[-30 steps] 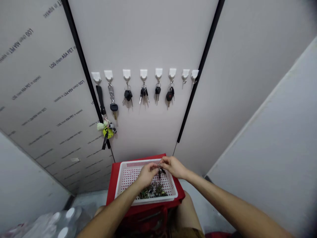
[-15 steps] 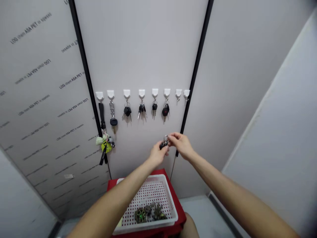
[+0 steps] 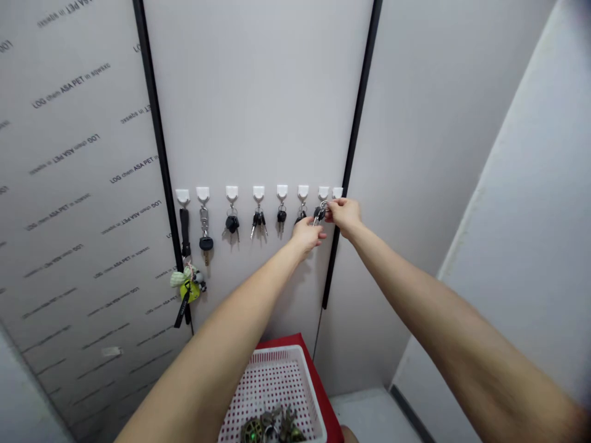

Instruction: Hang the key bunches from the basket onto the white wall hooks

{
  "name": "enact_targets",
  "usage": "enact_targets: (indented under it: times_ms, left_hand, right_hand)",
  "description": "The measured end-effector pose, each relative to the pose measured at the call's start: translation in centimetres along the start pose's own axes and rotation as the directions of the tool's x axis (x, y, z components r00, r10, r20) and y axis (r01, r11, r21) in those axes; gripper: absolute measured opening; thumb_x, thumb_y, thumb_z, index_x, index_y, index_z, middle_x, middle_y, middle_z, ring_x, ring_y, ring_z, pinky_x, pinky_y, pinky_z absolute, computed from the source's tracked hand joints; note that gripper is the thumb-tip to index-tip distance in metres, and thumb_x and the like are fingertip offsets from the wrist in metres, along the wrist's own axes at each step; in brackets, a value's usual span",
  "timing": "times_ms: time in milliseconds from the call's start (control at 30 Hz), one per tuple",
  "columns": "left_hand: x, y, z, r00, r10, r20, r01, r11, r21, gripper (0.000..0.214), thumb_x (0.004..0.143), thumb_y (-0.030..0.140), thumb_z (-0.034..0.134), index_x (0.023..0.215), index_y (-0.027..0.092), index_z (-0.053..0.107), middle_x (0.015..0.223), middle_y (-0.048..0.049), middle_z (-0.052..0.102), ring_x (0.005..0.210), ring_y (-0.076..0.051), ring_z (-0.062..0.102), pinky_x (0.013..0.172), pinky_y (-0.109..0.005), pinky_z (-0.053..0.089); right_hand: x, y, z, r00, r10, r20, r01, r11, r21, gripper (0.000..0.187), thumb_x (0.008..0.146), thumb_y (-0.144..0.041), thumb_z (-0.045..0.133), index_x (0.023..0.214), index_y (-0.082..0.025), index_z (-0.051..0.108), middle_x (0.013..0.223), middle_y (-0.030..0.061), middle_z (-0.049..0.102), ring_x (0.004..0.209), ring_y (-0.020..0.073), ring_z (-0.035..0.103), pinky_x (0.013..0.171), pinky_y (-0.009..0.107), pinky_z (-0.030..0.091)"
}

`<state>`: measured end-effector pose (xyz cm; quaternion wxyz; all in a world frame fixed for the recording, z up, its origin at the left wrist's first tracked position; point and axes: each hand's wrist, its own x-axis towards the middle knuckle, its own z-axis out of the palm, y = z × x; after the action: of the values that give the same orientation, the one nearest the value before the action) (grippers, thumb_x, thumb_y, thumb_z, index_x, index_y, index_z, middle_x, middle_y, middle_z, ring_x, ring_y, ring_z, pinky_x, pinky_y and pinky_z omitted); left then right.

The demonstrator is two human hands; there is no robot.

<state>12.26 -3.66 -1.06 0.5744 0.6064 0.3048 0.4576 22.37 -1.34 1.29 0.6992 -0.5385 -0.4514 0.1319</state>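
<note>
My right hand (image 3: 345,215) pinches the metal ring of a bunch of keys (image 3: 319,213) with black heads, at the second white hook (image 3: 324,192) from the right. Whether the ring sits on that hook cannot be made out. Just below, my left hand (image 3: 307,236) has its fingers loosely apart, close to the key blades; contact is unclear. It partly covers another bunch with a black head (image 3: 301,216), hanging from the neighbouring hook (image 3: 303,192). Behind my right fingers, the rightmost hook (image 3: 338,192) is partly hidden.
More keys hang in the row leftward, including a black strap (image 3: 185,231) with a yellow-green charm (image 3: 189,290). Black strips (image 3: 357,135) edge the white panel. Below, a white perforated basket (image 3: 308,375) on a red stand (image 3: 322,378) holds several bronze-coloured metal pieces (image 3: 272,426).
Both hands have risen from below the row to the hooks with the bunch of keys. My left fingers have loosened from the black heads. The camera view has shifted slightly.
</note>
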Motion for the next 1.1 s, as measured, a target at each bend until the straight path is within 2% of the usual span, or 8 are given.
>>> enact_targets:
  times_ms: [200,333,467,567,700,767,900,1100]
  left_hand:
    - [-1.0,-1.8,-1.2,0.999,-0.029,-0.031,0.031,0.996,0.08,0.044,0.066,0.014,0.042,0.108,0.014,0.031,0.095,-0.0082,0.049,0.059,-0.005,0.052,0.045,-0.015,0.036]
    - [-3.5,-5.8,-4.0,1.0,-0.008,0.017,0.002,0.939,0.345,0.04,0.066,0.015,0.039,0.105,0.011,0.037,0.093,-0.0091,0.051,0.063,-0.008,0.051,0.052,-0.018,0.038]
    - [-8.4,-12.1,-8.4,0.983,-0.075,0.167,-0.06,0.728,0.683,0.033,0.061,0.018,0.045,0.093,0.013,0.049,0.089,-0.0075,0.054,0.07,-0.013,0.05,0.064,-0.023,0.038]
    - [-12.7,-15.8,-10.8,0.932,-0.251,0.263,-0.074,0.578,0.813,0.035,0.057,0.019,0.048,0.092,0.014,0.051,0.087,-0.0073,0.056,0.073,-0.016,0.05,0.066,-0.024,0.037]
    - [-16.7,-18.3,-11.9,0.878,-0.355,0.32,-0.14,0.451,0.882,0.036,0.053,0.02,0.051,0.088,0.016,0.052,0.087,-0.0066,0.056,0.077,-0.018,0.048,0.066,-0.025,0.035]
    - [-17.6,-18.9,-12.0,0.871,-0.382,0.308,-0.142,0.404,0.904,0.029,0.052,0.021,0.051,0.081,0.017,0.055,0.083,-0.0059,0.056,0.075,-0.019,0.048,0.063,-0.024,0.035]
    - [-17.6,-19.9,-12.9,0.854,-0.478,0.205,0.005,0.402,0.915,0.02,0.05,0.025,0.053,0.068,0.016,0.055,0.06,0.0003,0.053,0.057,-0.012,0.046,0.05,-0.02,0.031]
    - [-16.1,-20.7,-14.7,0.859,-0.503,0.097,0.304,0.654,0.693,0.012,0.052,0.022,0.051,0.059,0.013,0.047,0.047,0.0059,0.041,0.046,-0.006,0.037,0.043,-0.016,0.027]
  right_hand:
    - [0.3,1.1,0.0,1.0,-0.004,0.022,0.006,0.995,-0.1,0.008,0.063,-0.014,0.043,0.065,-0.012,0.05,0.051,-0.0012,0.05,0.039,0.0057,0.045,0.041,0.02,0.041]
    - [-1.1,2.6,-1.3,0.987,-0.162,-0.02,0.149,0.944,-0.296,0.022,0.064,-0.019,0.038,0.082,-0.014,0.05,0.071,0.0032,0.055,0.055,0.0083,0.05,0.049,0.021,0.041]
    - [-7.9,6.5,-2.1,0.921,-0.171,0.35,0.326,0.832,-0.45,0.028,0.067,-0.018,0.033,0.089,-0.012,0.048,0.085,0.007,0.054,0.069,0.0112,0.049,0.062,0.024,0.039]
    - [-15.5,10.0,-2.1,0.703,0.001,0.711,0.373,0.851,-0.37,0.014,0.059,-0.015,0.046,0.068,-0.014,0.057,0.064,0.0011,0.058,0.058,0.0095,0.049,0.058,0.02,0.038]
    - [-23.1,13.7,-1.7,0.244,0.139,0.96,0.504,0.827,-0.248,0.019,0.054,-0.018,0.052,0.072,-0.016,0.058,0.071,0.0022,0.059,0.065,0.0119,0.05,0.059,0.02,0.037]
    - [-24.9,14.8,-1.3,0.152,0.203,0.967,0.591,0.765,-0.254,0.024,0.056,-0.021,0.051,0.078,-0.016,0.057,0.077,0.0043,0.058,0.072,0.014,0.05,0.062,0.021,0.036]
    - [-26.0,15.9,-0.7,0.196,0.255,0.947,0.65,0.69,-0.32,0.024,0.058,-0.024,0.049,0.079,-0.017,0.057,0.078,0.0047,0.058,0.074,0.0153,0.049,0.06,0.021,0.034]
    - [-25.6,16.4,-0.3,0.298,0.283,0.912,0.634,0.656,-0.41,0.018,0.064,-0.017,0.039,0.068,-0.016,0.057,0.069,0.0043,0.058,0.065,0.0125,0.049,0.057,0.02,0.031]
